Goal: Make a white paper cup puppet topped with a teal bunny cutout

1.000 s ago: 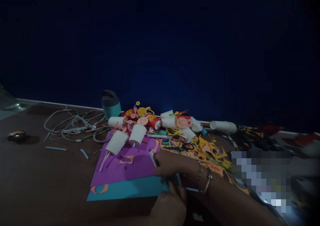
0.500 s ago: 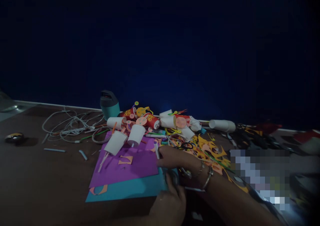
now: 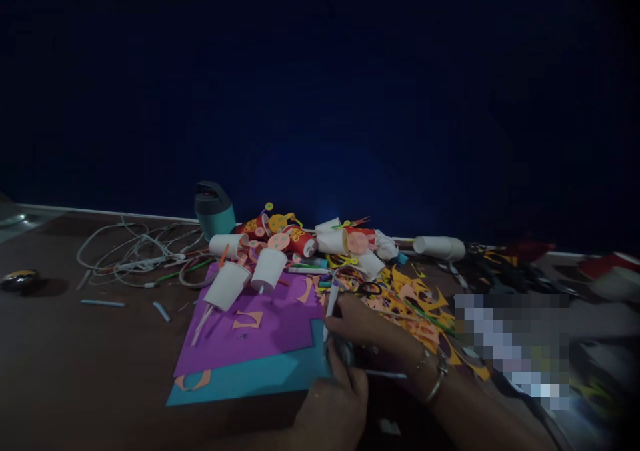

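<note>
Low in the view, my left hand point(image 3: 333, 404) is closed round the edge of a round, greyish, shiny thing that looks like a roll of tape point(image 3: 346, 352). Just above it my right hand point(image 3: 361, 321) pinches a white straw point(image 3: 332, 304), which points up and away from me. Both hands nearly meet, and part of the tape roll is hidden between them. A second white straw point(image 3: 385, 374) lies below my right wrist. To the left, two white paper cups with straws, a nearer cup point(image 3: 227, 286) and a farther cup point(image 3: 269, 269), are over a purple sheet point(image 3: 280, 338).
A blue sheet point(image 3: 250, 378) lies under the purple one. Orange and yellow paper scraps point(image 3: 415, 298) spread to the right. Red cups point(image 3: 300, 241) and a teal bottle point(image 3: 216, 214) stand or lie along the wall. White cables point(image 3: 140, 254) tangle at left.
My right hand has drawn nearer to me and slightly right, bringing the white straw upright by the tape roll. The whole view has shifted a little.
</note>
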The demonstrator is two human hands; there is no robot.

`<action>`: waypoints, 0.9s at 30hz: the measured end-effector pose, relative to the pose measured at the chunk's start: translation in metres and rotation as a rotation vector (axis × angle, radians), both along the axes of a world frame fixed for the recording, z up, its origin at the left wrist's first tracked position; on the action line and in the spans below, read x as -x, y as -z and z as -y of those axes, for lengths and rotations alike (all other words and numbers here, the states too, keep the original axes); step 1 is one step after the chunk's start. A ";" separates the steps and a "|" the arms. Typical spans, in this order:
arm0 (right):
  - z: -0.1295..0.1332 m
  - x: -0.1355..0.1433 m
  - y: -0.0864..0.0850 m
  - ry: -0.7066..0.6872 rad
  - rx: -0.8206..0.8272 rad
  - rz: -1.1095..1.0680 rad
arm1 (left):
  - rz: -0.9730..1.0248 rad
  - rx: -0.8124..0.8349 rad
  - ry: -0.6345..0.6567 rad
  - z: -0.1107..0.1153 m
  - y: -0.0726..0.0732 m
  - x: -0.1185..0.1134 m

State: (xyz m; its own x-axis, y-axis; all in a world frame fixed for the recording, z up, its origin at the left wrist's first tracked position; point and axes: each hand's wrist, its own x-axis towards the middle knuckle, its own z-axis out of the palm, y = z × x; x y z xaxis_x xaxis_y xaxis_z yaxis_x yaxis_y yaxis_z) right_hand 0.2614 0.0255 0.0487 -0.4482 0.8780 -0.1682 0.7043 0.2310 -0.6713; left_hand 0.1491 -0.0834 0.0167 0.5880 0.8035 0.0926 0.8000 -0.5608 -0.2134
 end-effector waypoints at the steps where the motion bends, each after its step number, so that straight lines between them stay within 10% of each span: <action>1: 0.000 -0.001 0.001 0.020 -0.006 -0.009 | -0.003 -0.005 -0.001 0.000 0.000 0.000; 27: 0.081 -0.035 0.022 0.448 -0.216 -0.164 | -0.008 -0.007 0.007 -0.003 0.019 -0.001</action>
